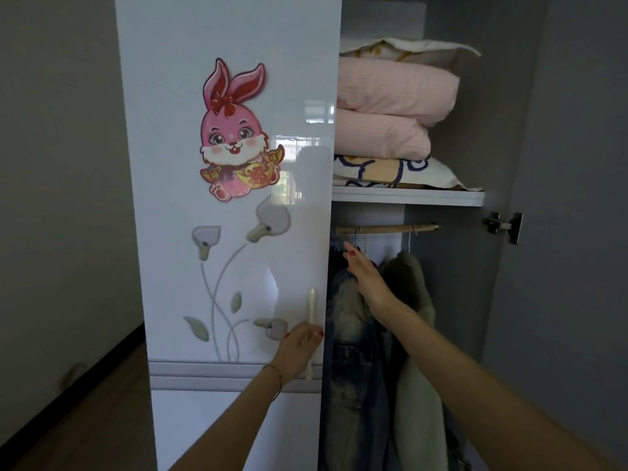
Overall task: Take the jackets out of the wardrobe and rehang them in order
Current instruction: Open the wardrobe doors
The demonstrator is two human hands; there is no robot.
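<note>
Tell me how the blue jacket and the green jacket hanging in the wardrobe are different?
The denim jacket is blue with faded pale patches; the green jacket is one plain, soft-looking olive colour. The denim jacket hangs to the left, next to the door's edge; the green one hangs to its right. The right hand reaches in over the denim jacket, not the green one. Both hang under the wooden rail.

Door (238, 232) hides rail's (384, 229) left end and most jackets; denim jacket (350, 334) cut at bottom edge; hangers too dim.
</note>
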